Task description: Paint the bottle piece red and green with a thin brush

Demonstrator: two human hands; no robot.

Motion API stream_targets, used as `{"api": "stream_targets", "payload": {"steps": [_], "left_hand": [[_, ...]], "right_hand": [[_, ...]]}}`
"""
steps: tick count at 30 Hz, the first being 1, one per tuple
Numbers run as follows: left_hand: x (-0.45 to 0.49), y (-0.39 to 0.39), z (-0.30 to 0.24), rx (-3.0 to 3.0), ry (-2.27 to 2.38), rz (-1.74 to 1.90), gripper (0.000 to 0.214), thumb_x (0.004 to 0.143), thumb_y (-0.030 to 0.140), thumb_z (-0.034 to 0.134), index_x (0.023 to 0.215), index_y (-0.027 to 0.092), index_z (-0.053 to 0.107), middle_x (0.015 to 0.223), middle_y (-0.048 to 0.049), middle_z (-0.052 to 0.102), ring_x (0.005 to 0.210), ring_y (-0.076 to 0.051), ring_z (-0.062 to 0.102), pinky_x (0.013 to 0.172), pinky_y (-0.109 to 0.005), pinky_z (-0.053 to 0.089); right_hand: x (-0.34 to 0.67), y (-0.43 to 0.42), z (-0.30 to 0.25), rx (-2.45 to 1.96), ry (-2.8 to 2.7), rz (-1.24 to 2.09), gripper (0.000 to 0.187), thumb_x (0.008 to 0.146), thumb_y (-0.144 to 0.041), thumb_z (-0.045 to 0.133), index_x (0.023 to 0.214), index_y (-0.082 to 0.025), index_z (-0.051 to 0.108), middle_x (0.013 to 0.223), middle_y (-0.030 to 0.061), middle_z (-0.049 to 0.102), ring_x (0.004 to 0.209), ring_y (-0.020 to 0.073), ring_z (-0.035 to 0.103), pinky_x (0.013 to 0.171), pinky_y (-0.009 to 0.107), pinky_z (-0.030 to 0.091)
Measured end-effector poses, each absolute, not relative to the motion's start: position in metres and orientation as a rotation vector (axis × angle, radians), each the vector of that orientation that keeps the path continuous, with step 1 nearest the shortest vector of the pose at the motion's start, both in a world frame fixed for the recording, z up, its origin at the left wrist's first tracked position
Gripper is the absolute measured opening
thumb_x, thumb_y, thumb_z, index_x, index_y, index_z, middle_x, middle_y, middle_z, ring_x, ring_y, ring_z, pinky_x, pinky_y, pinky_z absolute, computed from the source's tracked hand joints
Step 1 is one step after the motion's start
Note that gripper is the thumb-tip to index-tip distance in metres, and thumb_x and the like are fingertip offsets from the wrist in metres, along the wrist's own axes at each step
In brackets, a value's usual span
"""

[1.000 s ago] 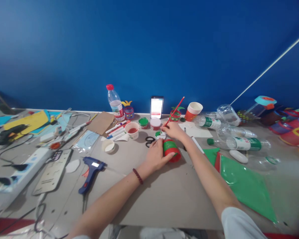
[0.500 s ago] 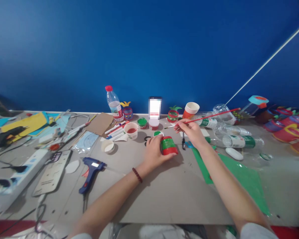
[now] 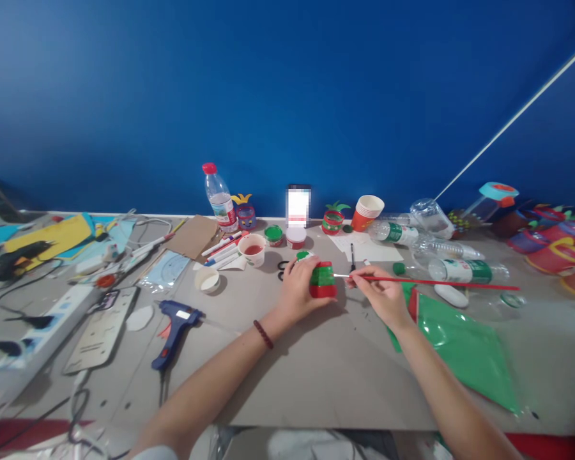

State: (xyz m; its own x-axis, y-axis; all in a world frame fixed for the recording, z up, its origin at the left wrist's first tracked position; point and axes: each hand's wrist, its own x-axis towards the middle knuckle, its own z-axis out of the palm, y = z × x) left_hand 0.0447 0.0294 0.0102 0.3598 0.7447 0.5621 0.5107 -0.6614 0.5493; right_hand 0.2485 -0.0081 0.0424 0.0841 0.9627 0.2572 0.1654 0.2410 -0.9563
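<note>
My left hand (image 3: 298, 292) wraps round a small red cup with a green painted band (image 3: 322, 280), steadying it on its side on the grey table (image 3: 316, 377). My right hand (image 3: 382, 292) pinches a long red-handled paintbrush (image 3: 441, 282), held level, with its tip touching the right side of the cup. A green paint pot lid (image 3: 303, 255) lies just behind my left hand.
A paper cup of red paint (image 3: 253, 248), green (image 3: 273, 235) and red (image 3: 296, 237) paint pots, markers and scissors sit behind the cup. A blue glue gun (image 3: 173, 324) lies to the left, green plastic sheet (image 3: 460, 345) and several bottles (image 3: 460, 271) to the right.
My right hand came away from the paint lid, swung the brush from upright to level and brought its tip to the cup. My left hand turned the cup a little.
</note>
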Motion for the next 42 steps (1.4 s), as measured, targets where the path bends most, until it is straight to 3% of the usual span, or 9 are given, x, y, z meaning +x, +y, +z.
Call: {"api": "stream_targets", "payload": {"steps": [8,18,42], "left_hand": [[0.047,0.027,0.016,2.37,1.12,1.129,0.081,0.064,0.057,0.083,0.13,0.023,0.051,0.132,-0.0134,0.062,0.126,-0.034,0.055,0.114,-0.053,0.029],[0.046,0.025,0.016,2.391,1.057,1.265,0.08,0.065,0.058,0.081,0.129,0.022,0.049,0.122,-0.0112,0.069,0.115,-0.03,0.063,0.114,-0.052,0.029],[0.048,0.024,0.015,2.381,1.099,1.241,0.081,0.063,0.06,0.081,0.128,0.023,0.052,0.121,-0.0106,0.069,0.111,-0.031,0.065,0.113,-0.052,0.031]], "right_hand": [[0.245,-0.012,0.042,-1.245,-1.496,0.763,0.025,0.088,-0.048,0.064,0.086,-0.023,0.068,0.083,0.0056,0.074,0.078,0.0225,0.074,0.074,0.035,0.061],[0.249,-0.012,0.039,-1.289,-1.594,0.63,0.021,0.092,-0.042,0.059,0.087,-0.023,0.067,0.085,0.0052,0.073,0.08,0.0221,0.072,0.075,0.034,0.058],[0.257,-0.014,0.042,-1.293,-1.63,0.498,0.023,0.093,-0.042,0.057,0.084,-0.023,0.066,0.082,0.0053,0.07,0.076,0.0215,0.067,0.07,0.032,0.053]]}}
